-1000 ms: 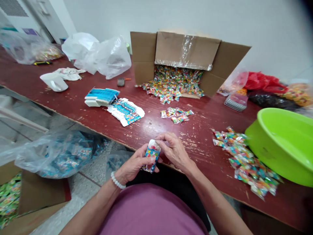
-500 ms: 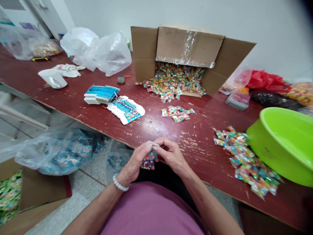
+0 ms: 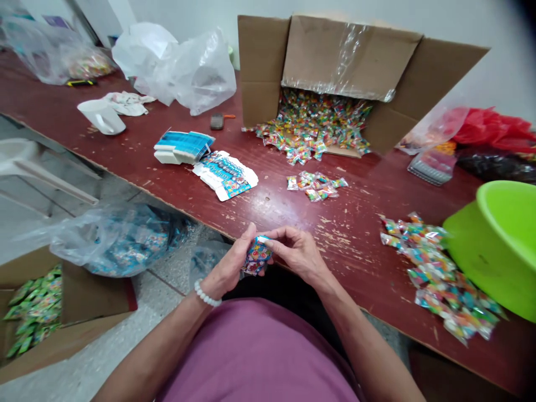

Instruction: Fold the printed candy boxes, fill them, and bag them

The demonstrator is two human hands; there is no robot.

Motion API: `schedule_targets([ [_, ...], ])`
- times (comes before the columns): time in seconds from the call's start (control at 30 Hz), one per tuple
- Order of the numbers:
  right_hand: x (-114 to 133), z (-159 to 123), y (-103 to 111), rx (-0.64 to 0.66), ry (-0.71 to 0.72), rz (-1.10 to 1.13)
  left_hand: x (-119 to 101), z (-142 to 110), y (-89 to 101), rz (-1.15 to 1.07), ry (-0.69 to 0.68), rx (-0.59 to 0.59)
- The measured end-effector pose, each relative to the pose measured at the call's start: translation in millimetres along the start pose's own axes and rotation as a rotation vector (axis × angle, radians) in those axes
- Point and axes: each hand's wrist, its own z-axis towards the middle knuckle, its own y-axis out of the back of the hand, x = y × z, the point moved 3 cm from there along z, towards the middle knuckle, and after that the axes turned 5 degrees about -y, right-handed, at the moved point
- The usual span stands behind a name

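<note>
Close to my body at the table's front edge, my left hand (image 3: 234, 259) is wrapped round a small printed carton (image 3: 256, 257), blue with colourful pictures. My right hand (image 3: 298, 254) pinches the carton's top end, thumb and fingers at a white flap. Beyond them lies a flattened printed carton (image 3: 234, 177), beside a stack of folded blue cartons (image 3: 184, 146). A few small wrapped candies (image 3: 318, 184) sit in a loose group to the right of these. Farther right a larger heap of candy packets (image 3: 438, 268) spreads on the table.
An open cardboard box (image 3: 262, 72) spills candy packets at the back. A green basin (image 3: 481, 245) stands at the right, a white mug (image 3: 103, 118) and plastic bags (image 3: 201, 72) at the left. Below are a bag of blue packets (image 3: 125, 240) and a box of green packets (image 3: 94, 296).
The view has shifted, so the table's things appear slightly farther right and higher. At the carton's top, my left thumb has lifted off and my right thumb now presses the white flap down.
</note>
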Motion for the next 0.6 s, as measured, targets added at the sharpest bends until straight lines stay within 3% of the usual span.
schedule_targets([
  [0.23, 1.9, 9.1, -7.8, -0.05, -0.015, 0.034, -6.5, 0.1, 13.3, 0.112, -0.02, -0.109],
  [0.47, 5.6, 9.4, -31.2, -0.011, 0.207, -0.143, -22.8, -1.6, 33.2, -0.096, -0.042, -0.096],
  [0.6, -3.6, 7.6, -49.0, 0.071, 0.322, -0.275, -25.5, -14.2, 48.1, -0.149, -0.141, -0.135],
])
